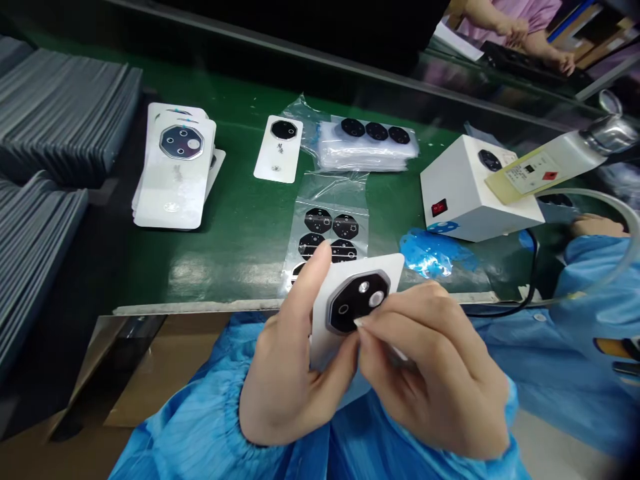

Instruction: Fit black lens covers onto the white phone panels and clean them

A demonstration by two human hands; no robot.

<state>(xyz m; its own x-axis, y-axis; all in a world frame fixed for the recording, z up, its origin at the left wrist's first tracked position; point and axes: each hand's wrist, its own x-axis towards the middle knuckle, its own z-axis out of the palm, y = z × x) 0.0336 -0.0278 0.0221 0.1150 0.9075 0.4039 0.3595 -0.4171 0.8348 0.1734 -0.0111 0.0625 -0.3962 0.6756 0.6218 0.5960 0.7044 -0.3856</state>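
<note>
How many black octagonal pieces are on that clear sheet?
5 black pieces show on the clear sheet: two on top, two below, one lower left by the left hand; more may be hidden behind it.

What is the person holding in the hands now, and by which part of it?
A white card bearing a black octagonal piece. The left hand grips the card's left edge; the right hand's fingertips touch the octagonal piece's lower edge.

Green tabletop [240,227]: stacked grey ribbed trays [63,113]; pile of white cards with octagonal lens plates [175,167]; bagged black octagonal labels [367,143]; white box unit [465,193] with red rocker switch [439,208]; clear tubing [590,197]; crumpled blue film [435,252].
</note>
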